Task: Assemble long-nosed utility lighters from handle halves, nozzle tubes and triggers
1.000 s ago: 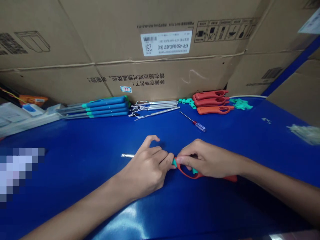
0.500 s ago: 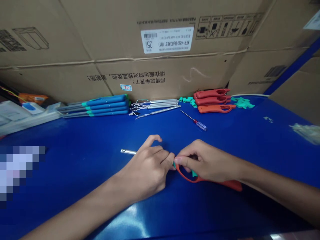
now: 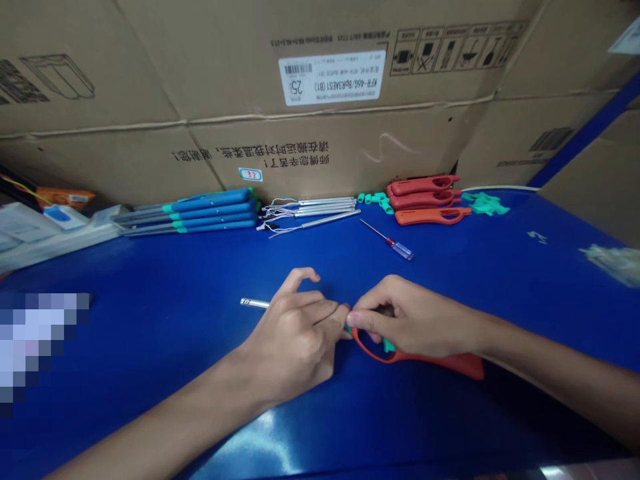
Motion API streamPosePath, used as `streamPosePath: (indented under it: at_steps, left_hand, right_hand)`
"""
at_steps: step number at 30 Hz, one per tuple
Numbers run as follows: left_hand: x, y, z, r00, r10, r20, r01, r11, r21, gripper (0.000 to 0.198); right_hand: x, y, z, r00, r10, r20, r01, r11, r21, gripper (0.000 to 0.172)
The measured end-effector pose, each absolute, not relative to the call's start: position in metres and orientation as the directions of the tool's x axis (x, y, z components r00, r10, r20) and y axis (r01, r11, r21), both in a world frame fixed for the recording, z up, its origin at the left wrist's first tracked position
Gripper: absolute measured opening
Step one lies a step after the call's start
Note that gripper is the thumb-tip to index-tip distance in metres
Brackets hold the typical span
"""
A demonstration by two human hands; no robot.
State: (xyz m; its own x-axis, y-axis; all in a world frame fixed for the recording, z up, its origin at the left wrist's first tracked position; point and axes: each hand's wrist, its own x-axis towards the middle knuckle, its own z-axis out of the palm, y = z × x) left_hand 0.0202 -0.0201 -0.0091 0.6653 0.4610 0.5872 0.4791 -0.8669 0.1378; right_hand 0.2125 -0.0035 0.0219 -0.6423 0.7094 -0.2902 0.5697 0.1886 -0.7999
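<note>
My right hand (image 3: 400, 320) is closed around the orange lighter handle (image 3: 457, 365), thumb and fingertips pinching its looped end. A green trigger piece (image 3: 389, 346) shows inside the loop. My left hand (image 3: 300, 340) is closed at that same end, its fingertips meeting my right thumb. Between them a sliver of green collar (image 3: 347, 329) shows. A silver metal tube (image 3: 254, 303) sticks out to the left from behind my left hand; the rest of it is hidden by my fingers. My left index finger is raised and bent.
A screwdriver (image 3: 395, 247) lies beyond my hands. Along the cardboard box (image 3: 225, 80) at the back are blue lighters (image 3: 215, 212), metal tubes with wires (image 3: 325, 207), green collars (image 3: 370, 199), orange-red handles (image 3: 425, 200) and green triggers (image 3: 487, 204).
Both hands keep nearly the same position and hold. My left hand has shifted very slightly to the left, and the view has moved a little.
</note>
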Motion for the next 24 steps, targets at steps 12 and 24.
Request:
streamPosePath:
  at_steps: [12, 24]
  left_hand:
    - [0.019, -0.019, -0.001, 0.74, 0.475, 0.476, 0.443, -0.877, 0.186, 0.022]
    - [0.02, -0.019, 0.0, 0.744, 0.468, 0.477, 0.421, -0.882, 0.209, 0.023]
  right_hand:
    - [0.217, -0.005, 0.011, -0.66, 0.728, -0.187, 0.57, 0.322, -0.756, 0.039]
    - [0.216, -0.008, 0.016, -0.69, 0.71, -0.14, 0.556, 0.397, -0.73, 0.037]
